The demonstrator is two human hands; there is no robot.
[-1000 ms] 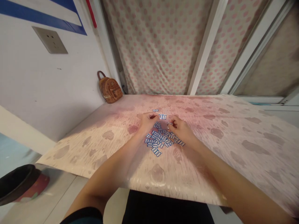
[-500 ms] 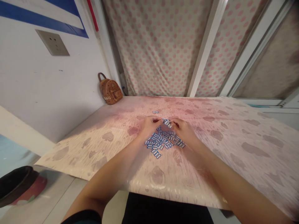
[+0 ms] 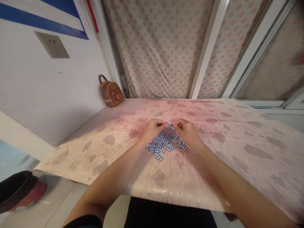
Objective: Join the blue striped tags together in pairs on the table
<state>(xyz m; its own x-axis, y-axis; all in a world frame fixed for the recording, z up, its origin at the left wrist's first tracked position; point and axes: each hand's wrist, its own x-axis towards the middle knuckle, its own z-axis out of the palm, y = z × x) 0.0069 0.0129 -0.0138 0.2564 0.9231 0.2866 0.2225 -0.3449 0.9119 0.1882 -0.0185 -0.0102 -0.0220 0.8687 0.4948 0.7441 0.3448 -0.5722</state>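
Note:
Over the far side of a loose pile, my left hand (image 3: 152,129) and my right hand (image 3: 188,130) pinch a small blue-and-white striped strip (image 3: 170,126) between them. The left fingertips grip its left end and the right fingertips its right end. Just below and nearer to me lies the pile of similar blue-and-white striped pieces (image 3: 163,144), overlapping at various angles on the table. Beyond my hands, a short row of the same kind of pieces (image 3: 157,114) rests apart from the pile. The print on the pieces is too small to read.
A patterned pinkish cover spans the table (image 3: 232,164). At its far left corner a brown mini backpack (image 3: 111,93) leans by the wall. Dotted curtains (image 3: 161,50) hang behind the far edge. A dark-rimmed bin (image 3: 21,190) stands on the floor at left.
The strip between my fingers has turned from a steep slant to a more level position, and my hands have shifted very slightly. The pile and the far row look the same.

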